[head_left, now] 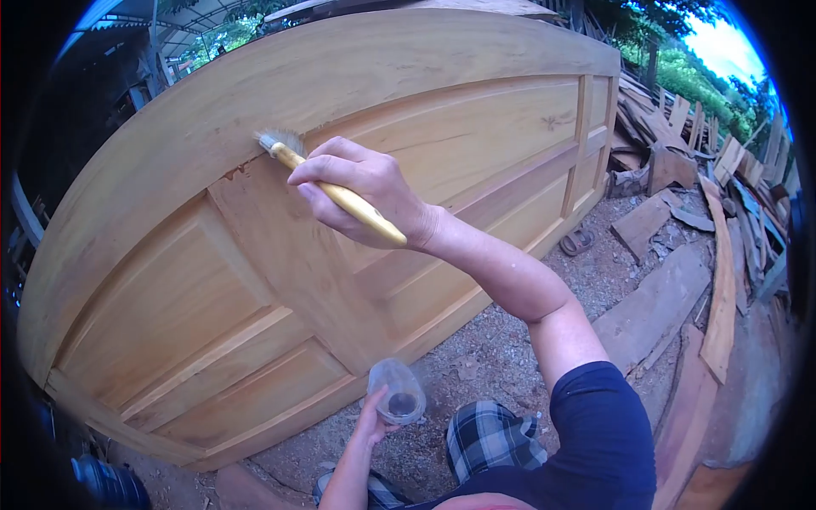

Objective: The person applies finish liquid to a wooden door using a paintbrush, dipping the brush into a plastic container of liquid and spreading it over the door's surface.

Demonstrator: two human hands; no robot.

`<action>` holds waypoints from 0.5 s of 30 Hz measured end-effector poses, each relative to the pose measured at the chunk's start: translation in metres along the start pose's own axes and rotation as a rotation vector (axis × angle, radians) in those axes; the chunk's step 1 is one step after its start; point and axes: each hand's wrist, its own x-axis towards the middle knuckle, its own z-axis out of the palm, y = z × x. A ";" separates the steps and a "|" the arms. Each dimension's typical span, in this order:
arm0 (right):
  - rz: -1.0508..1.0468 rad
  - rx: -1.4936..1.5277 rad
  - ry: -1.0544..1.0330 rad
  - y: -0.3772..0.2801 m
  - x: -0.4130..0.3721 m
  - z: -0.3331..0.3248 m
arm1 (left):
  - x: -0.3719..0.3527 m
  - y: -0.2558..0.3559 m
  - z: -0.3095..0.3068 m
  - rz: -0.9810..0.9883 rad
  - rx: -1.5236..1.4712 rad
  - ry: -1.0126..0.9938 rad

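My right hand (365, 183) is closed around the yellow handle of a paintbrush (367, 214). The brush's bristles are right at the upper rail of a large wooden panel (280, 221) with recessed sections, which stands on its edge. Lower down, near the panel's bottom edge, my left hand (372, 422) grips a clear plastic container (398, 389). A little dark liquid shows at the bottom of it. Reddish-brown marks lie on the wood just below the brush, at a joint.
Loose planks (654, 297) and offcuts lie on the gravel ground (476, 357) to the right, with a heap of scrap wood (659, 127) behind. A sandal (578, 241) sits by the panel's foot. At bottom left stands a blue plastic bottle (109, 483).
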 end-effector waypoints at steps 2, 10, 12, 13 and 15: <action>0.496 0.508 -0.060 0.008 0.001 -0.042 | -0.002 -0.001 0.001 -0.016 -0.006 0.003; 0.683 -0.032 0.442 0.177 -0.097 -0.290 | 0.001 -0.010 -0.024 -0.049 -0.005 -0.058; 0.818 -0.535 0.466 0.202 -0.119 -0.314 | 0.003 -0.014 -0.027 -0.046 -0.020 -0.035; 0.824 -0.524 0.455 0.194 -0.113 -0.299 | 0.001 -0.014 -0.026 -0.050 -0.032 -0.027; 0.534 -0.759 0.296 0.172 -0.098 -0.249 | -0.001 -0.010 -0.021 -0.029 -0.050 -0.055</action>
